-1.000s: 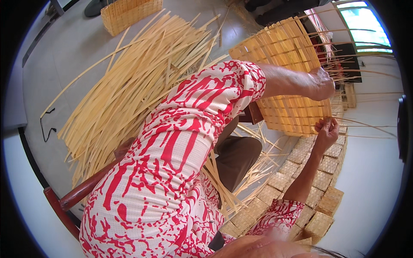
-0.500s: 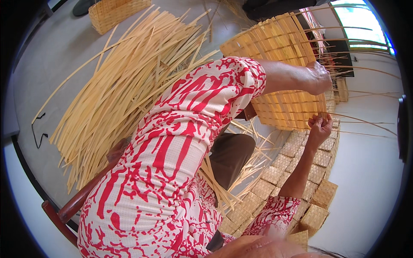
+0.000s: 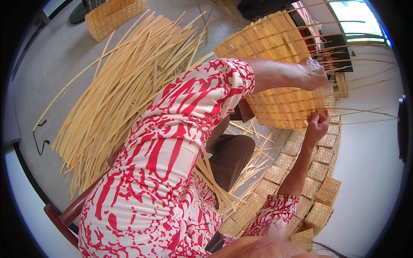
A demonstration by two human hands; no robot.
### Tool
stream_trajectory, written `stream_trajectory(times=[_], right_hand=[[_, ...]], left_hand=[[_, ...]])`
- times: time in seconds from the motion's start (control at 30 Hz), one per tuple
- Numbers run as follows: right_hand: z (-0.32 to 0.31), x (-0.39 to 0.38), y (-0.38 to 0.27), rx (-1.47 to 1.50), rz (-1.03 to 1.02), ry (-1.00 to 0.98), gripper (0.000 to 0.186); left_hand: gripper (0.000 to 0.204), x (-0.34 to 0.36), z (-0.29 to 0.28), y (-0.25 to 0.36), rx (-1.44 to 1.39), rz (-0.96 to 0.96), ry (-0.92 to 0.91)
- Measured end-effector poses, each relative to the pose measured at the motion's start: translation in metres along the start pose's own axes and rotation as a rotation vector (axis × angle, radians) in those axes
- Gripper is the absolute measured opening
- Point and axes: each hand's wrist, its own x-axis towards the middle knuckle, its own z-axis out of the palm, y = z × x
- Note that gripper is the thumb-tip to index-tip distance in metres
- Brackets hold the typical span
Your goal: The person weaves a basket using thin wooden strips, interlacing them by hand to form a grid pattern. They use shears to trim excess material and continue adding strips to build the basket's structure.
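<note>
A yellow panel of broad woven bamboo strips (image 3: 264,41) leans at the upper right, loose thin ends sticking out past its right edge. My left hand (image 3: 314,74), at the end of the arm crossing the view in a red-and-white sleeve, is closed at that edge among the protruding strips; its fingertips are partly hidden. Lower down, my right hand (image 3: 317,124) pinches the panel's edge near its lower right corner. My bent knee in brown trousers (image 3: 230,161) is below the panel.
A long heap of pale strips (image 3: 107,112) spreads over the grey floor, near a black cord (image 3: 41,144). A woven basket (image 3: 116,19) stands top left. Small woven boxes (image 3: 325,189) line the right by a white wall. A red wooden chair frame (image 3: 75,208) shows lower left.
The panel and both hands sit somewhat further up and left in the view, as do the surroundings. Both hands remain at the panel's edge, and the protruding strips have shifted slightly.
</note>
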Motion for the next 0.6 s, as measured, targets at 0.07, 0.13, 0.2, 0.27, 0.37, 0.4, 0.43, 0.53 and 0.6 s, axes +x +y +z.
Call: stream_trajectory(times=[0.07,0.13,0.2,0.27,0.37,0.4,0.43,0.53,0.6], right_hand=[[-0.001,-0.005,0.002,0.007,-0.011,0.008,0.046],[0.001,-0.007,0.001,0.015,-0.029,0.013,0.05],[0.001,-0.009,-0.003,-0.025,-0.026,-0.005,0.054],[0.002,-0.01,-0.006,-0.058,-0.028,-0.014,0.057],[0.004,-0.011,-0.004,-0.082,-0.039,-0.012,0.059],[0.004,-0.01,-0.001,-0.083,-0.043,-0.01,0.059],[0.003,-0.009,-0.002,-0.088,-0.048,-0.004,0.06],[0.004,-0.012,-0.002,-0.074,-0.015,-0.019,0.06],[0.004,-0.013,-0.003,-0.078,-0.033,-0.009,0.06]], left_hand=[[0.014,0.001,0.01,0.0,0.007,-0.003,0.038],[0.02,0.001,0.012,-0.004,-0.013,-0.007,0.042],[0.022,0.0,0.015,-0.009,0.023,0.009,0.071],[0.025,-0.004,0.017,-0.013,0.044,0.024,0.082],[0.03,-0.009,0.021,-0.017,0.056,0.04,0.086],[0.031,-0.01,0.022,-0.018,0.058,0.043,0.096],[0.032,-0.011,0.021,-0.018,0.059,0.049,0.108],[0.034,-0.015,0.017,-0.013,0.068,0.034,0.07],[0.034,-0.005,0.02,-0.011,0.019,0.016,0.084]])
